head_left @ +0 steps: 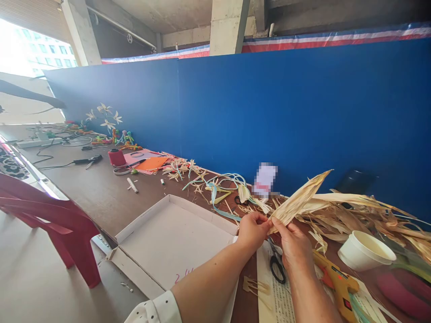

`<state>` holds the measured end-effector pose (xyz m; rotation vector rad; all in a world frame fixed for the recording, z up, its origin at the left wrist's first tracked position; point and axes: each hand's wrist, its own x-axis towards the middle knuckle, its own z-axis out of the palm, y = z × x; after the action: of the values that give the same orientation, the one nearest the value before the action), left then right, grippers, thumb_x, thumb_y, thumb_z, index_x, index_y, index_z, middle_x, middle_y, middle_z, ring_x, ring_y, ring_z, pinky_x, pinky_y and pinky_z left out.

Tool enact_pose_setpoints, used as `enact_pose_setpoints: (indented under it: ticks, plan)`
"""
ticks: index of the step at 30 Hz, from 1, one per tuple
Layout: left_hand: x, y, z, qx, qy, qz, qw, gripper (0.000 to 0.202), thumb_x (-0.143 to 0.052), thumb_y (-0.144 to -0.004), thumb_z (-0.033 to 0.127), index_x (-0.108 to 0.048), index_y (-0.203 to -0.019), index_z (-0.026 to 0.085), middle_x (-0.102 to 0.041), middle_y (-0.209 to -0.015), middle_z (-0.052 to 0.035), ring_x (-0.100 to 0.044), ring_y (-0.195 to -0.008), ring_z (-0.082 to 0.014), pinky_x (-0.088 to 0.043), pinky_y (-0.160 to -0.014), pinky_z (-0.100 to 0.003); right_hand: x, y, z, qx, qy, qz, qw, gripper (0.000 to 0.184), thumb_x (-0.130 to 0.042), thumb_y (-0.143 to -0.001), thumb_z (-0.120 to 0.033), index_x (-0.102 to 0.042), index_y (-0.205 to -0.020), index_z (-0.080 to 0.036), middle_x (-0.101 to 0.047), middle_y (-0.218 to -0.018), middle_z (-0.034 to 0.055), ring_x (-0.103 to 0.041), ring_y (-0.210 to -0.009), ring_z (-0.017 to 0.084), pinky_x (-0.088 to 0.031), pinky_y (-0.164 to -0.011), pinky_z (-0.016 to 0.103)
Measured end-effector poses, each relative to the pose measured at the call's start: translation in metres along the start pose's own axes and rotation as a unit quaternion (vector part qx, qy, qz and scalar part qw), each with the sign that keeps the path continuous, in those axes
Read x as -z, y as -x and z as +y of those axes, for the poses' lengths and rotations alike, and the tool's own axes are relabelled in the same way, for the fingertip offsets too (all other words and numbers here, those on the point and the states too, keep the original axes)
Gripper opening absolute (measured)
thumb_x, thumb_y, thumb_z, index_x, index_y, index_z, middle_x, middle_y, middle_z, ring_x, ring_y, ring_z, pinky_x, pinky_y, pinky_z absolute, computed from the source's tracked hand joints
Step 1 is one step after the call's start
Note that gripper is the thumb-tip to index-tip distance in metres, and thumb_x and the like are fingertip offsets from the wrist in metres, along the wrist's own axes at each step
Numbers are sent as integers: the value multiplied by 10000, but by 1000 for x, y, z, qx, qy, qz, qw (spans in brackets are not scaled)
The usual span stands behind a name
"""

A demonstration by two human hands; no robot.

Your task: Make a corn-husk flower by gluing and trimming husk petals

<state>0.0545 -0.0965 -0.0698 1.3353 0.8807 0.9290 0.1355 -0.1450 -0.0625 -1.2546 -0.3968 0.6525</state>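
Note:
A long, dry, straw-coloured corn husk [301, 197] slants up and to the right from between my two hands. My left hand [254, 231] pinches its lower end with thumb and fingers. Close beside it, my right hand [296, 244] grips the same end, thumb on top. Just below the hands lie black-handled scissors [277, 268], partly hidden by my right hand. A yellow glue gun [340, 285] rests to the right of my right wrist. More dry husks [363, 215] are heaped behind and to the right.
An open white cardboard box lid [182, 237] lies left of my hands. A cream paper cup [365, 251] stands at right. Printed paper [276, 296], pale ribbon [218, 208] and husk scraps clutter the brown table. Red thread spool [116, 157] and red chair [50, 220] are further left; a blue partition [269, 107] stands behind.

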Motion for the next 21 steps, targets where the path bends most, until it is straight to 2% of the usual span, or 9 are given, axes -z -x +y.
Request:
enact_pose_setpoints:
  ticks: [5,10,16,21]
  plan:
    - [-1,4,-3,-69,-61,22,996,162,-639,-758,290,-686,-869,182,-682,-782,-14,-600,-699,-129,-472,-644,-227,6,-5,4,12,30,24,999,295,-834,-522,-382,-726,-742,-216,-703,-676,3,-611,-536,164,-511,-496,261]
    - [0,7,0,-117,-100,54,987,149,-606,-757,208,-714,-860,202,-690,-863,-13,-614,-786,-142,-483,-740,-252,10,-7,7,35,69,25,997,266,-815,-551,-392,-723,-725,-214,-699,-662,6,-605,-537,171,-491,-489,258]
    - [4,12,5,-203,-153,63,965,172,-593,-773,171,-728,-870,217,-646,-859,-19,-595,-793,-134,-475,-751,-248,15,-9,7,58,91,11,994,301,-776,-587,-393,-747,-820,-203,-689,-631,16,-627,-581,208,-484,-503,279]
    - [4,15,3,-264,-204,44,942,218,-567,-805,179,-718,-956,224,-606,-870,-34,-575,-787,-134,-464,-717,-241,19,-13,8,62,102,9,993,277,-762,-601,-400,-745,-807,-216,-698,-659,17,-620,-574,208,-487,-519,293]
